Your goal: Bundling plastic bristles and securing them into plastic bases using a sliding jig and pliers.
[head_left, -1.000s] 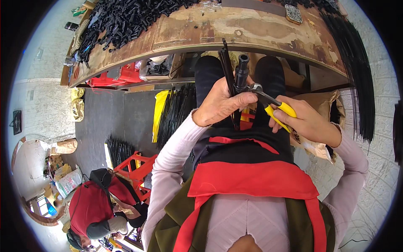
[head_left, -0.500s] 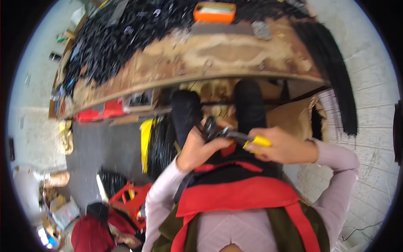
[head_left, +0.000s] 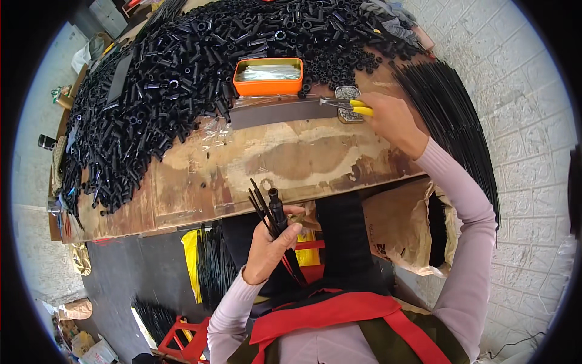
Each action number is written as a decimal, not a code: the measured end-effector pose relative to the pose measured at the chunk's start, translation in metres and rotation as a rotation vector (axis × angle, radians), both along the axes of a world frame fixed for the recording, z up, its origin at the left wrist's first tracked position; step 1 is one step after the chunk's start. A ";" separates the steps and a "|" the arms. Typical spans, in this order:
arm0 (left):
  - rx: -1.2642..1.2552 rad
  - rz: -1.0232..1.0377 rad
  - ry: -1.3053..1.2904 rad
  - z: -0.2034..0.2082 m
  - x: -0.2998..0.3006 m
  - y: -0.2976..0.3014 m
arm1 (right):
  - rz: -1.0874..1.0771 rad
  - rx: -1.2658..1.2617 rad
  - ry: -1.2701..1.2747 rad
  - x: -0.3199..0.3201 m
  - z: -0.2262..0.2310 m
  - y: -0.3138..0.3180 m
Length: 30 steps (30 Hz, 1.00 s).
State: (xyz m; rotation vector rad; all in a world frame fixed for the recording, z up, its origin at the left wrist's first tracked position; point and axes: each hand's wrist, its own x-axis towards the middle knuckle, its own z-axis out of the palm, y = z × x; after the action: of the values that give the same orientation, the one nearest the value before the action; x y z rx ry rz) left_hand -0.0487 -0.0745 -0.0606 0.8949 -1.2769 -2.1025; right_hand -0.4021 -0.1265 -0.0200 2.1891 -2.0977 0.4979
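My left hand is above my lap, its fingers closed around several thin black rods and a black tubular fitting with a ringed top. My right hand reaches over the table, closed on pliers with yellow handles. The metal jaws point left and lie over a small clear container of tiny metal pieces. I cannot tell whether the jaws hold a piece.
A heap of black tubular fittings covers the far and left part of the wooden table. Near the pliers are an orange box of thin pale strips and a dark flat strip. Long black rods overhang the right edge.
My right hand has moved from beside my left hand up to the small container, with the pliers in it. My left hand stays above my lap. The view has tilted toward the table.
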 end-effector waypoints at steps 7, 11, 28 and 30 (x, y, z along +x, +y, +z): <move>0.025 -0.006 -0.028 0.003 -0.002 0.000 | -0.052 0.102 -0.140 -0.005 -0.002 -0.018; -0.016 0.007 -0.011 0.008 0.006 0.011 | 0.001 0.054 -0.227 -0.016 0.000 -0.029; -0.115 -0.023 0.096 0.049 0.050 0.087 | 0.116 0.545 -1.903 0.143 0.044 0.135; -0.130 -0.044 0.148 0.051 0.052 0.091 | 0.118 0.547 -1.921 0.162 0.035 0.154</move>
State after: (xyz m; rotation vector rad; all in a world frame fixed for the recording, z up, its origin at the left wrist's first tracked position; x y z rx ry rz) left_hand 0.0032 0.0169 -0.0098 0.6486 -1.3491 -2.0506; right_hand -0.2399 0.0271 0.0152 1.9594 -2.6412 3.3652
